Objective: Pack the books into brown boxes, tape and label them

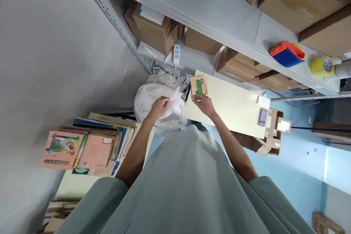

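Note:
My left hand is closed at the edge of a white plastic strip, over a large bag of white film. My right hand touches the lower edge of a small book with a yellow and green cover, its fingers bent together. That book lies at the left end of a pale yellow table. What the fingertips of each hand do is too small to make out fully.
Stacked books stand on a table at the left. A metal shelf with cardboard boxes runs across the front. A power strip, tape roll and tape dispenser rest on it. Open cartons stand at right.

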The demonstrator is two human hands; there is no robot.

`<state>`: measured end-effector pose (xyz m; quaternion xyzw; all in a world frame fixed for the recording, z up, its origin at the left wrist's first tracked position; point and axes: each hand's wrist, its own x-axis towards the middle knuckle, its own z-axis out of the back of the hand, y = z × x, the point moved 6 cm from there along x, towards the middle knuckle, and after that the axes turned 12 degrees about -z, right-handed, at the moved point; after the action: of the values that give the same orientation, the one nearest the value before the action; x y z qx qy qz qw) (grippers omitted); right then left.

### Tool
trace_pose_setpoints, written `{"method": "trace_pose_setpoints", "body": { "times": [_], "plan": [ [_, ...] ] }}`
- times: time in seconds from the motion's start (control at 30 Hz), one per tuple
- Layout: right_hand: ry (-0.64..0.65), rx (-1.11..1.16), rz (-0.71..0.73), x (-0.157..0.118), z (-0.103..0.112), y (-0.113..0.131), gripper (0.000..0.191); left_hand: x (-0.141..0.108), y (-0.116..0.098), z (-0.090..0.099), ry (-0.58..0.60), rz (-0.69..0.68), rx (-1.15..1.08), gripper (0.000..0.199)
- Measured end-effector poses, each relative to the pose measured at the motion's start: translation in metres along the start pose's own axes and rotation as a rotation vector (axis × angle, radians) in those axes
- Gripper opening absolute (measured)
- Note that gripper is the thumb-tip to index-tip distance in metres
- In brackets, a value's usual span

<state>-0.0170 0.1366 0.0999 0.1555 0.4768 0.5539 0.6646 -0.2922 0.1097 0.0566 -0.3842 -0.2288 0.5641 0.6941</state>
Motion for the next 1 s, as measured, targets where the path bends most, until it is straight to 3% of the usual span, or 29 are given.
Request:
{"method": "trace_pose_setpoints", "body": {
  "times": [0.17, 0.3, 0.43, 0.57, 0.67, 0.8, 1.0],
  "plan": [
    [0.090, -0.034, 0.118, 0.006, -0.027, 0.055, 0.039, 0.007, -0.033, 0.047, -0.115, -0.116, -0.058, 0.024],
    [0.092, -0.138, 0.086, 0.014, -0.043, 0.073, 0.044, 0.002, -0.046, 0.074, -0.204, -0.114, -0.014, 0.019],
    [0.062, -0.217, 0.057, 0.018, -0.049, 0.075, 0.034, -0.006, -0.041, 0.098, -0.288, -0.102, 0.082, 0.018],
    [0.073, -0.288, 0.060, 0.018, -0.051, 0.069, 0.025, -0.014, -0.030, 0.127, -0.461, -0.045, 0.093, 0.018],
    [0.096, -0.339, 0.049, 0.018, -0.058, 0.061, 0.018, -0.018, -0.033, 0.149, -0.594, -0.034, 0.017, 0.015],
    [0.125, -0.414, 0.023, 0.019, -0.087, 0.052, 0.012, -0.028, -0.061, 0.180, -0.751, -0.072, -0.077, 0.016],
    [0.150, -0.543, -0.073, 0.028, -0.150, 0.053, 0.022, -0.052, -0.123, 0.218, -0.900, -0.282, -0.087, 0.022]
  ]
}}
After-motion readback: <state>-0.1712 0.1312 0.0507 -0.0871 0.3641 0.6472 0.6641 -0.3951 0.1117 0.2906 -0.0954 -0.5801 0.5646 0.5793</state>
